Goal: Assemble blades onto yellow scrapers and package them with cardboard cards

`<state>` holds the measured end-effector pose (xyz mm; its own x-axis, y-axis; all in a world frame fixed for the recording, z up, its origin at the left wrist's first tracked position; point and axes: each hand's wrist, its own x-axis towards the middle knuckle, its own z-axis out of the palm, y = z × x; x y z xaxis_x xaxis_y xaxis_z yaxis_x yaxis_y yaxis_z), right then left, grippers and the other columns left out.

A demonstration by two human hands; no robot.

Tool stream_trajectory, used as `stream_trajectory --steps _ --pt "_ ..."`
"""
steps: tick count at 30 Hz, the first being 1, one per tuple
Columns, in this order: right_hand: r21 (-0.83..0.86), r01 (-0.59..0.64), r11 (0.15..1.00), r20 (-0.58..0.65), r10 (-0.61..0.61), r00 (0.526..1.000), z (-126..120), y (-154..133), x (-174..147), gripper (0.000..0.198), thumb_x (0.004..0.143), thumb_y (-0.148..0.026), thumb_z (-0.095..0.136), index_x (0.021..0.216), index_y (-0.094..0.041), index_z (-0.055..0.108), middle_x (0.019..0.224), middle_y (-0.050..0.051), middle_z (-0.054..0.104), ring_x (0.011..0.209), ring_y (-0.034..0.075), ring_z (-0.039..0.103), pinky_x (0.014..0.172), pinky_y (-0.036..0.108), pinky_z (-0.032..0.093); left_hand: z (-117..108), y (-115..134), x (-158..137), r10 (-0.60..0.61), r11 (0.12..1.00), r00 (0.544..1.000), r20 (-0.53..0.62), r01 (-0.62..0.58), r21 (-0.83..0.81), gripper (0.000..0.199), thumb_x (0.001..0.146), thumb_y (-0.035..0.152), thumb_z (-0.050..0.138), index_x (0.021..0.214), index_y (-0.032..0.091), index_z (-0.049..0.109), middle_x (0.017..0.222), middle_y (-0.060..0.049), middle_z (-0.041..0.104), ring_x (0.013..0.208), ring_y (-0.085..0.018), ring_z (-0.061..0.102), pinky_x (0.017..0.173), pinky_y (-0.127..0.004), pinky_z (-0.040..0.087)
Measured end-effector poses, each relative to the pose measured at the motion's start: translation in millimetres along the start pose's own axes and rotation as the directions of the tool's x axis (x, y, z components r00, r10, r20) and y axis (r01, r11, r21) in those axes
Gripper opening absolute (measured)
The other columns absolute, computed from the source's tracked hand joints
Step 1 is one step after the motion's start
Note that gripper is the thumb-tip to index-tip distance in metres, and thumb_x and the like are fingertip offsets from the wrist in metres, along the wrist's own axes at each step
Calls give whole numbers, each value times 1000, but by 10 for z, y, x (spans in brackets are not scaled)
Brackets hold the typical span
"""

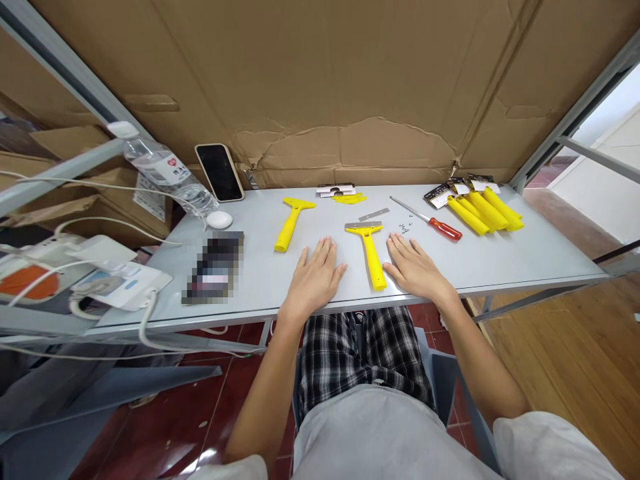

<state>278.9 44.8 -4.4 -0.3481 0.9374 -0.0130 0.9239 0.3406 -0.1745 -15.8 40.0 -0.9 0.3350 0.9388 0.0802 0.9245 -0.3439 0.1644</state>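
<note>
My left hand (316, 275) lies flat on the grey table, palm down and holding nothing. To the right, my right hand (413, 267) rests the same way, fingers stretched out. Between them is a yellow scraper (373, 257) with a metal strip across its head, its handle end close to my right thumb. Another yellow scraper handle (289, 227) lies up and left of my left hand. Beyond the middle scraper sits a loose metal blade (374, 215). Several small screws (404, 228) are scattered past my right fingertips, near a red-handled screwdriver (443, 229).
Several yellow handles with cards (483, 210) lie at the back right. Yellow pieces (349, 198) and a card (335, 190) are at the back. Leftward are a phone (220, 172), a water bottle (167, 170), a white mouse-like object (219, 220), a pixelated item (214, 268) and cables. Cardboard (340, 80) walls the back.
</note>
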Motion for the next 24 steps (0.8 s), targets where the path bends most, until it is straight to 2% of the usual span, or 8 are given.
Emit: stream_trajectory --steps 6,9,11,14,16,18,21,24 --pt "-5 -10 1000 35 10 999 -40 -12 10 90 116 -66 20 187 -12 30 193 10 12 187 29 14 156 65 15 -9 10 0 2 1000 1000 5 -2 -4 74 122 47 30 182 4 40 193 -22 29 183 -35 26 149 -63 22" --pt "8 16 1000 61 -16 998 -106 19 30 89 116 -66 23 186 -12 34 192 11 16 186 31 18 155 66 21 -13 11 4 4 1000 1000 11 -4 -12 75 122 46 29 182 1 39 192 -23 28 183 -36 26 149 -64 22" --pt "2 42 999 72 -42 997 -194 68 64 86 116 -64 27 182 -12 43 190 13 24 184 33 27 152 67 30 -14 12 6 4 1000 1000 7 -4 -20 75 122 46 29 181 0 39 192 -23 28 183 -36 26 149 -65 22" --pt "-14 100 995 59 -99 993 -417 169 194 71 116 -58 34 166 -18 65 177 15 52 164 34 60 138 61 53 -10 12 3 7 1000 1000 -8 -7 -30 74 123 46 30 180 1 41 192 -23 29 182 -36 28 148 -65 23" --pt "-14 108 994 25 -108 994 -616 228 370 62 116 -56 39 156 -23 73 152 13 74 137 30 77 122 50 64 -8 13 -4 8 999 1000 -24 -8 -36 74 122 46 32 180 1 43 191 -23 31 182 -37 30 148 -65 25" --pt "-24 43 999 -15 -43 999 -820 261 629 58 115 -54 48 157 -24 74 135 11 82 122 27 81 112 43 66 -13 14 -13 7 999 999 -45 -9 -44 73 122 46 34 178 1 45 191 -23 34 181 -37 32 148 -65 26" --pt "-22 -20 1000 -46 19 999 -1040 263 1126 49 112 -39 54 152 -23 79 135 10 82 123 27 78 116 43 62 -34 22 -27 2 999 998 -60 -5 -49 72 122 46 38 176 0 48 189 -23 37 180 -38 35 148 -64 28" --pt "-15 -28 999 -47 28 998 -1068 257 1621 47 110 -31 57 149 -22 81 135 12 81 129 28 75 121 45 57 -58 32 -36 -8 999 998 -59 4 -54 71 121 45 40 175 0 50 189 -23 40 179 -38 37 148 -63 29"
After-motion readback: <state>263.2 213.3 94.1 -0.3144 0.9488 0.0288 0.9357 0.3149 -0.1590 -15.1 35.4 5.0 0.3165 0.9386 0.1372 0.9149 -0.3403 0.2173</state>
